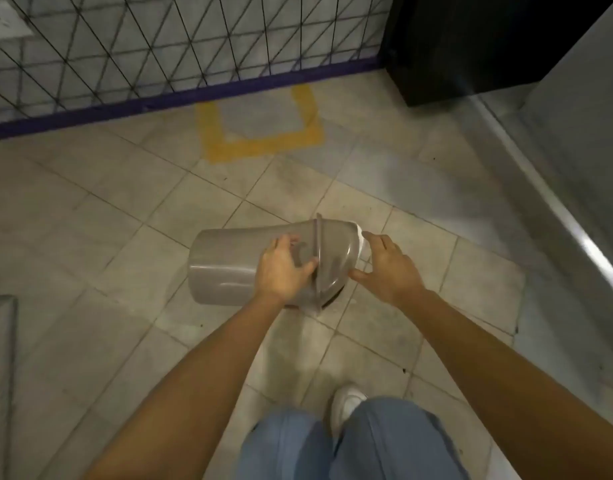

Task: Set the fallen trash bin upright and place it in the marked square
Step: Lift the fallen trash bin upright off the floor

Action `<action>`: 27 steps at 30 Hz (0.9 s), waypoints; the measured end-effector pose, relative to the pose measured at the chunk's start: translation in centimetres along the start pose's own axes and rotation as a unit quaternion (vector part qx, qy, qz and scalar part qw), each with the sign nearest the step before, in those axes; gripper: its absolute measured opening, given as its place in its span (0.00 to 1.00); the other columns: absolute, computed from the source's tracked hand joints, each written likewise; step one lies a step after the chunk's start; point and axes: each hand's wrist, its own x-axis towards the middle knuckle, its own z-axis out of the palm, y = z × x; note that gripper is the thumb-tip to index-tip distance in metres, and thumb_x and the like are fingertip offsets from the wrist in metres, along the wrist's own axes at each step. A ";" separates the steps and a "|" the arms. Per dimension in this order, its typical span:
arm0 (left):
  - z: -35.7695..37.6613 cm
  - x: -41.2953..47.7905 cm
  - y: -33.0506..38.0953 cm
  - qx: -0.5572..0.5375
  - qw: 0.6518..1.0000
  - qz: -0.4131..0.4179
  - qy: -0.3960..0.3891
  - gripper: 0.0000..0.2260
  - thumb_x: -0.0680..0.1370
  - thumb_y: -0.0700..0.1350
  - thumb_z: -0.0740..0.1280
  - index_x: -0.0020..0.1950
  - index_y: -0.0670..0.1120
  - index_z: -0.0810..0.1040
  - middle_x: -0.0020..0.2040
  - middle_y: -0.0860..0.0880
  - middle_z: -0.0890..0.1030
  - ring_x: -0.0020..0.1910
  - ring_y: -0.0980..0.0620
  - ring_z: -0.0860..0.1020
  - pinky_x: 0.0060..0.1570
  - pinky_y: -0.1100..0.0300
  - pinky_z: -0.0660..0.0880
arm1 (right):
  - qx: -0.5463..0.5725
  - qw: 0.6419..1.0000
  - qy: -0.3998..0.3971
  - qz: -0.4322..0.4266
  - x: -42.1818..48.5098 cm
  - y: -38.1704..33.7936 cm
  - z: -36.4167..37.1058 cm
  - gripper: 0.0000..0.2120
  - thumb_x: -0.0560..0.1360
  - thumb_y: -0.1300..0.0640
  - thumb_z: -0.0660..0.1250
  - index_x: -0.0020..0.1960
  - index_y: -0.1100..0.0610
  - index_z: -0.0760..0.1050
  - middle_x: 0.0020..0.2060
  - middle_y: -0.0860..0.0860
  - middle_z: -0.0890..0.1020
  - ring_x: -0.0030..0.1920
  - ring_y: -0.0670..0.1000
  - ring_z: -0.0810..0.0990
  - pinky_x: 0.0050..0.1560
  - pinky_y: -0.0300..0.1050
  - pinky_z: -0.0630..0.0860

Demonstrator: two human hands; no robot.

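Observation:
A grey plastic trash bin (225, 265) lies on its side on the tiled floor, base to the left, domed lid to the right. My left hand (281, 271) grips the bin near the lid's rim, fingers curled over the top. At the lid end, my right hand (388, 265) has its fingers spread and touches the lid's edge. The marked square (263, 147), outlined in yellow tape, lies on the floor beyond the bin, against the fence.
A black wire-mesh fence (159, 46) with a purple base strip runs along the far side. A black cabinet (464, 46) stands at the far right. A metal ledge (558, 209) runs down the right. My legs and a white shoe (346, 403) are below.

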 end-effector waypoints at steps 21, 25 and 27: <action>6.0 4.1 -0.7 -0.053 0.993 -0.101 -0.012 0.13 0.70 0.43 0.70 0.54 0.47 0.75 0.39 0.50 0.80 0.47 0.46 0.80 0.44 0.60 0.73 | 0.216 0.974 -0.036 0.050 4.2 2.5 7.4 0.46 0.69 0.46 0.72 0.76 0.54 0.48 0.73 0.55 0.63 0.71 0.55 0.64 0.61 0.41 0.61; 5.2 4.2 -1.0 -0.081 0.991 -0.107 -0.028 0.13 0.70 0.43 0.70 0.53 0.47 0.75 0.36 0.52 0.77 0.46 0.47 0.80 0.48 0.57 0.75 | 0.211 0.976 -0.043 0.039 4.1 2.1 6.6 0.46 0.71 0.45 0.70 0.77 0.55 0.46 0.74 0.55 0.61 0.73 0.55 0.62 0.67 0.45 0.62; 4.7 4.2 -0.9 -0.090 0.990 -0.110 -0.022 0.13 0.70 0.44 0.70 0.52 0.47 0.75 0.35 0.54 0.77 0.45 0.48 0.79 0.48 0.58 0.74 | 0.219 0.975 -0.037 0.031 4.2 1.7 6.0 0.40 0.74 0.44 0.66 0.76 0.56 0.48 0.74 0.56 0.62 0.72 0.56 0.64 0.70 0.49 0.63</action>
